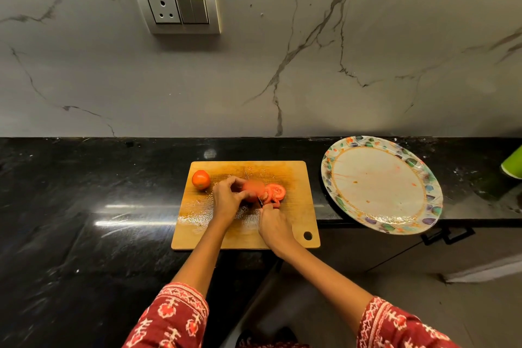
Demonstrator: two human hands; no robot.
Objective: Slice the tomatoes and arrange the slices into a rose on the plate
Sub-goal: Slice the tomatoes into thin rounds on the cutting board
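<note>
Two tomatoes: one whole tomato (200, 179) at the cutting board's (293, 178) upper left; one part-cut tomato (252, 189) at board centre.
Left hand (226, 197): fingers curled over the part-cut tomato, holding it.
Right hand (273, 223): fingers wrapped round the knife (260, 200), blade against the tomato's right face.
Slices (275, 193): fallen right of the blade.
Plate (423, 178): right on the desk (84, 192), bare, nearer the right hand.
</note>
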